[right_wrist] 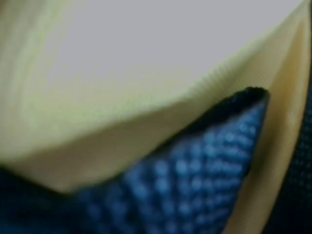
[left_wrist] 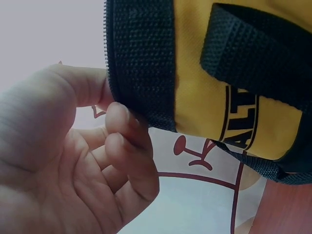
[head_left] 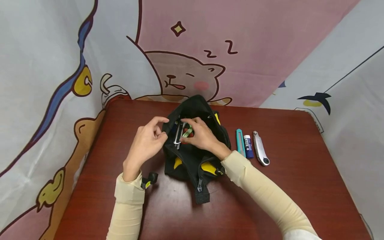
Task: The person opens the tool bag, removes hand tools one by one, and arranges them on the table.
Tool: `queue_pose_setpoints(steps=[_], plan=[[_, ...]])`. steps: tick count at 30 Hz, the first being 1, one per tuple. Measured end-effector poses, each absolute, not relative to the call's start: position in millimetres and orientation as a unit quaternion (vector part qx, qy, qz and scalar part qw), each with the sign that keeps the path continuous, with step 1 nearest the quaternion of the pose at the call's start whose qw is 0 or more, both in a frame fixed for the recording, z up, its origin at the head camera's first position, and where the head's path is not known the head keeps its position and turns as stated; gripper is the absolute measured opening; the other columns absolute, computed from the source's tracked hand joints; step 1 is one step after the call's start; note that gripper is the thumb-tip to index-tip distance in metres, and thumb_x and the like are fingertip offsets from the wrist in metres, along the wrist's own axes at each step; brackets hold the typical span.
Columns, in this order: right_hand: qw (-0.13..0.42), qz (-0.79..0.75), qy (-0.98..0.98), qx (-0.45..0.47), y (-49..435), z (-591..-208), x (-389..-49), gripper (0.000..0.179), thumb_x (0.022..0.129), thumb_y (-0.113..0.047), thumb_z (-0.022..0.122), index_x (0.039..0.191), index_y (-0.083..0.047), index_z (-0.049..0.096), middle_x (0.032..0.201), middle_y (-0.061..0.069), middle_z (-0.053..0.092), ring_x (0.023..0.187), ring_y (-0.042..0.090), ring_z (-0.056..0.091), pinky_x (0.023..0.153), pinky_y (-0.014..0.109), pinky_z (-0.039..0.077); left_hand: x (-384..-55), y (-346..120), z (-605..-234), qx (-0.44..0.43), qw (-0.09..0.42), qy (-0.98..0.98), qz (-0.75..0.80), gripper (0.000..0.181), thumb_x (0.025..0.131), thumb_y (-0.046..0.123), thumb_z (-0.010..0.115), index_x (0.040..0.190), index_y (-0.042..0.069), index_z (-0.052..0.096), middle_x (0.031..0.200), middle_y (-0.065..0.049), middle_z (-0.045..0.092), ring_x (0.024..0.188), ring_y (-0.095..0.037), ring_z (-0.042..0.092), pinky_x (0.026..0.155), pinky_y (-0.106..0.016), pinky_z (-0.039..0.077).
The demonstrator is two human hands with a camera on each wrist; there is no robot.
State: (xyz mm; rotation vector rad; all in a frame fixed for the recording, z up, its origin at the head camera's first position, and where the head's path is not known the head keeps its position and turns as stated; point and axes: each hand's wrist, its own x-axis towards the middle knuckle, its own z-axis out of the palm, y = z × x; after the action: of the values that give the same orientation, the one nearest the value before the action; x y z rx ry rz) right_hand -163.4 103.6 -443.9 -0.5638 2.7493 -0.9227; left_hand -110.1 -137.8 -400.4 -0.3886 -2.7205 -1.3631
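A black bag (head_left: 196,166) with yellow patches stands unzipped on the table. My left hand (head_left: 147,141) pinches the left edge of its opening between thumb and index finger; the left wrist view shows the zipper edge (left_wrist: 111,53) there, beside a yellow panel (left_wrist: 195,105). My right hand (head_left: 201,133) reaches into the opening. Its thumb and index finger pinch a silver tool (head_left: 179,132) with a dark ridged strip. A green strip-like thing (head_left: 188,132) shows between those fingers. Blurred blue-black woven fabric (right_wrist: 190,180) and pale sleeve cloth fill the right wrist view.
Right of the bag a teal cutter (head_left: 240,143), a blue glue stick (head_left: 248,146) and a silver utility knife (head_left: 261,148) lie on the brown table (head_left: 288,193). A zipper-end tab (head_left: 202,196) sticks out toward the front. A printed cloth (head_left: 255,66) hangs behind.
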Motion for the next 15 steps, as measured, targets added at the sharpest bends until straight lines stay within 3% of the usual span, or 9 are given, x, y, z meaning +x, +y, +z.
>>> queue_pose_setpoints(steps=[7,15], plan=[[0.099,-0.308,0.927,-0.189,110,-456,-171,0.095,0.09,-0.034,0.095,0.17,-0.017,0.047,0.157,0.022,0.049,0.141,0.043,0.049,0.111,0.058,0.05,-111,-137,-401,-0.126,0.037,-0.885,-0.448,0.044,0.096,0.006,0.064,0.14,0.013,0.069,0.069,0.001,0.059,0.053,-0.019,0.049,0.058,-0.037,0.04],[0.146,-0.279,0.928,-0.202,112,-465,-177,0.113,0.085,-0.034,0.098,0.175,-0.013,0.033,0.176,0.026,0.031,0.164,0.049,0.027,0.129,0.066,0.028,-111,-138,-400,-0.125,0.033,-0.884,-0.449,0.045,0.097,0.007,0.064,0.141,0.013,0.069,0.07,0.0,0.059,0.053,-0.02,0.049,0.057,-0.037,0.039]])
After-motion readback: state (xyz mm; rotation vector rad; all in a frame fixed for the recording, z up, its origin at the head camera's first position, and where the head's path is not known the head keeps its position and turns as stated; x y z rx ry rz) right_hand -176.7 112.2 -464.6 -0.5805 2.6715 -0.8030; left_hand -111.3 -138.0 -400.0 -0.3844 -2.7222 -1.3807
